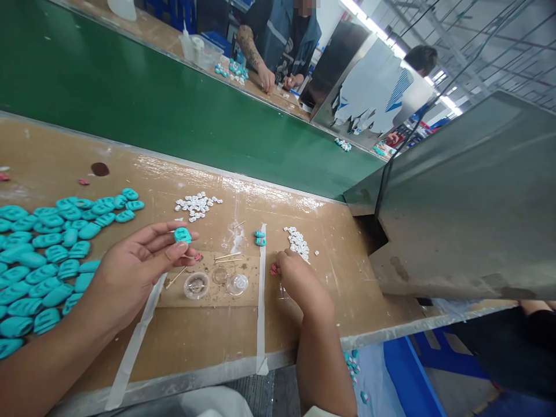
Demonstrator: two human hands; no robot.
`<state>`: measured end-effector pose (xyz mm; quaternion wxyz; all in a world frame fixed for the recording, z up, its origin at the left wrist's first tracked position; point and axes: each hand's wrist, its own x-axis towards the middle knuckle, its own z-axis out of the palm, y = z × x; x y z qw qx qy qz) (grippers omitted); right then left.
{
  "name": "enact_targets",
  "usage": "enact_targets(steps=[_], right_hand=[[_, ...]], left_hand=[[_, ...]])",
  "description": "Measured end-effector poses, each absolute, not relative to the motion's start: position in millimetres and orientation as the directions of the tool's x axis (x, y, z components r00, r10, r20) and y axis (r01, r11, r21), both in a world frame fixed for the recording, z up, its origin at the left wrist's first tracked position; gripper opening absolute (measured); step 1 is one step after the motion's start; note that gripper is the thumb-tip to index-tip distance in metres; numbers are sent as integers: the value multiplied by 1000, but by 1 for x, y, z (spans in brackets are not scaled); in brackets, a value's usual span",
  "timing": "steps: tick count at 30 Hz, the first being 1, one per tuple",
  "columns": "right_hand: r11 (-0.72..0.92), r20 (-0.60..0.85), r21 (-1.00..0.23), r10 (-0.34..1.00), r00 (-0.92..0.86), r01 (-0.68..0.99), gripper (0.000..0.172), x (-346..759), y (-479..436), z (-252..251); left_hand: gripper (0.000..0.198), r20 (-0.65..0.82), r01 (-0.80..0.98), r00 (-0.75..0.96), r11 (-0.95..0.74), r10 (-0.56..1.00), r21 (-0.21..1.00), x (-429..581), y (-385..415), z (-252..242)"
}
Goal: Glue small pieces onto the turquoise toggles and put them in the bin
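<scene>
My left hand (134, 272) pinches a small turquoise molded piece (182, 235) between thumb and fingers, its recessed face turned up. Several small red pieces (273, 270) lie at the fingertips of my right hand (295, 271), which are closed together over the table; whatever they grip is hidden. Just behind that hand is a pile of small white pieces (297, 240). Two turquoise pieces (259, 238) with red and white parts sit by the tape strip. Between my hands, a cardboard sheet (243, 298) bears clear cups (197, 285) and thin sticks (228, 259).
Many turquoise pieces (43, 272) cover the table's left side. Another white pile (197, 205) lies farther back. A green partition (174, 110) bounds the far edge, with a co-worker's hand (266, 78) beyond it. A metal housing (469, 214) stands right; a blue bin (410, 376) sits below.
</scene>
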<state>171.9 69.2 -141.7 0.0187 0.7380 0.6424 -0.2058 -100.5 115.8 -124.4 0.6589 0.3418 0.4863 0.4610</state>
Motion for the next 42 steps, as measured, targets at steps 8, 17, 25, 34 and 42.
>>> enact_targets(steps=[8,17,25,34,42], right_hand=[[-73,-169,-529,985,-21,846,14,184,74,-127],[32,29,-998,998,-51,58,20,116,69,-123],[151,123,-973,980,156,-177,11,102,66,-134],[306,291,-943,949,124,-129,13,98,57,-142],[576,598,-712,797,-84,401,27,91,51,-134]], left_hand=[[40,-325,-223,190,363,926,905,-104,111,-127],[41,-292,-186,265,346,919,920,-98,104,-130],[43,-291,-216,249,346,924,913,-94,103,-120],[34,-255,-206,323,330,911,921,-95,99,-123],[33,-254,-158,439,352,862,923,-97,92,-132]])
